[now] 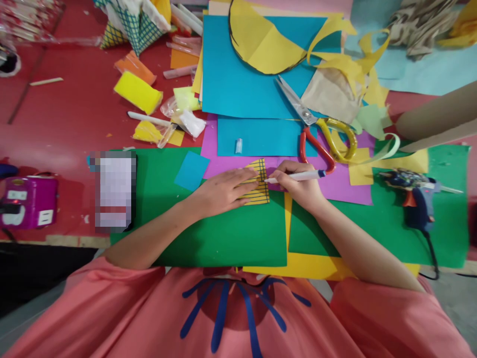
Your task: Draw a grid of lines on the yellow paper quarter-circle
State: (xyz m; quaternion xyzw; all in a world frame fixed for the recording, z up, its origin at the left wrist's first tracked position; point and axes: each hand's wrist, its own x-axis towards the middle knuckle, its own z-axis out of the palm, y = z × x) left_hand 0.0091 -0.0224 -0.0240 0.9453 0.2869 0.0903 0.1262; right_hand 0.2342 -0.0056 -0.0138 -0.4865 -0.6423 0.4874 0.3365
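Note:
A small yellow paper piece (257, 198) with a grid of dark lines lies on green sheets (223, 238). Flat across its left part rests my left hand (227, 191), fingers stretched out and covering some of the lines. My right hand (298, 186) is closed around a white marker (303, 175) with a blue end. The marker's tip meets the paper's right edge, near the lines. A small pale cap (239, 145) lies on the blue sheet above my hands. Scissors (307, 119) with red and yellow handles lie spread just beyond my right hand.
A glue gun (419, 199) with its cord lies at the right, below a cardboard tube (439, 112). On the left are a phone (116, 191) and a purple power block (30, 201). Yellow clay packs (137, 93), a yellow half-round cutout (261, 40) and paper scraps lie farther back.

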